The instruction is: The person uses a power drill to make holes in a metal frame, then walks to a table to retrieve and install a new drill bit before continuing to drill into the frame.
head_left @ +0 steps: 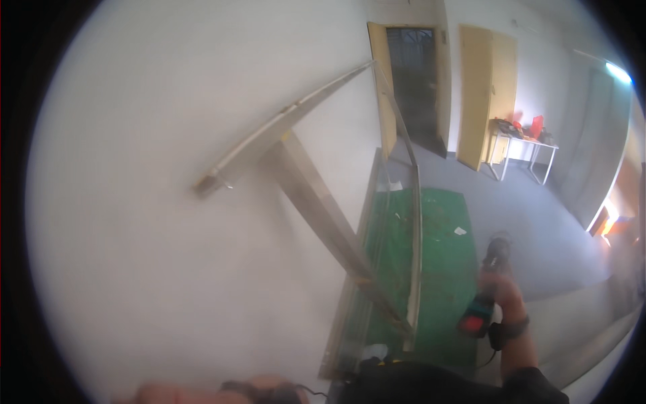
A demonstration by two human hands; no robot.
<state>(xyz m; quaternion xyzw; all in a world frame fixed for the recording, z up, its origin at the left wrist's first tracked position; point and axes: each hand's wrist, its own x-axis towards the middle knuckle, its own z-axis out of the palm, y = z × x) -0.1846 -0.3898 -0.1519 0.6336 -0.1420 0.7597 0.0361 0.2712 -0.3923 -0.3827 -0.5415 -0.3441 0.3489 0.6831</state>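
Note:
My right hand (501,288) is closed around a cordless drill (476,318), dark with a red and teal base; motion blurs its front end. A black strap circles that wrist. At the lower left edge, my left hand (182,394) is blurred and cut off, its fingers unclear, with a dark band and a thin cord at the wrist. Ahead of me a metal frame (316,209) stands against the white wall, with a slanted top rail (289,114), a broad diagonal bar and a long upright rail (415,222). The drill is right of the frame, apart from it.
A green mat (441,269) with white scraps lies on the grey floor (525,222). Farther off are a doorway (414,87), a tan cabinet (488,94) and a white table (525,140) with red and dark items. White wall (134,202) fills the left.

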